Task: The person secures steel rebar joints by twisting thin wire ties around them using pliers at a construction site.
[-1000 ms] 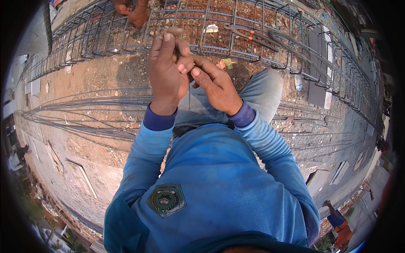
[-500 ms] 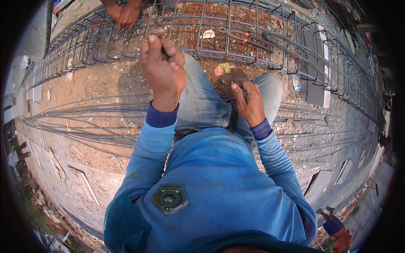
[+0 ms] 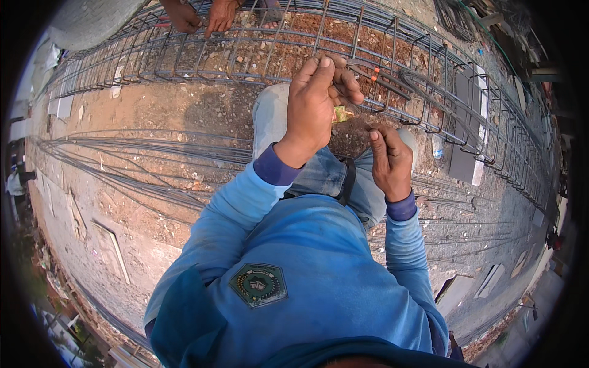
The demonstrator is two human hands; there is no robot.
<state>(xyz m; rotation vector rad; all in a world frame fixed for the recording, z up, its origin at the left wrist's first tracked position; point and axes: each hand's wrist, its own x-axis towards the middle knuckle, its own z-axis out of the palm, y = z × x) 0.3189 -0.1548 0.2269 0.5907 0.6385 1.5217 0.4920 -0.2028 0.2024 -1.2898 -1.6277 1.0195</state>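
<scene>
My left hand (image 3: pixel 316 104) is raised in front of the rebar cage (image 3: pixel 270 80), thumb and fingers closed in a pinch. Thin tie wire trailed from it half a second ago; now the fingers mostly hide what they grip. Lower and to the right, my right hand (image 3: pixel 391 161) hovers over my knee. Its thumb and forefinger are pressed together, with a thin dark tip at the fingertips too small to name. Beyond the left fingers lie long-handled pincers (image 3: pixel 392 84) with an orange band, among the cage bars.
Another person's hands (image 3: pixel 202 17) are at the cage's far side, near a pale woven hat (image 3: pixel 92 24). A bundle of wire (image 3: pixel 423 92) rests on the cage at right. Long thin rods (image 3: pixel 129 153) run along the ground behind my legs. A small green packet (image 3: pixel 340 114) lies on the soil.
Both hands have shifted right in the picture, the left one further, and they are closer together. The view has turned a little. The other person's hands have moved apart.
</scene>
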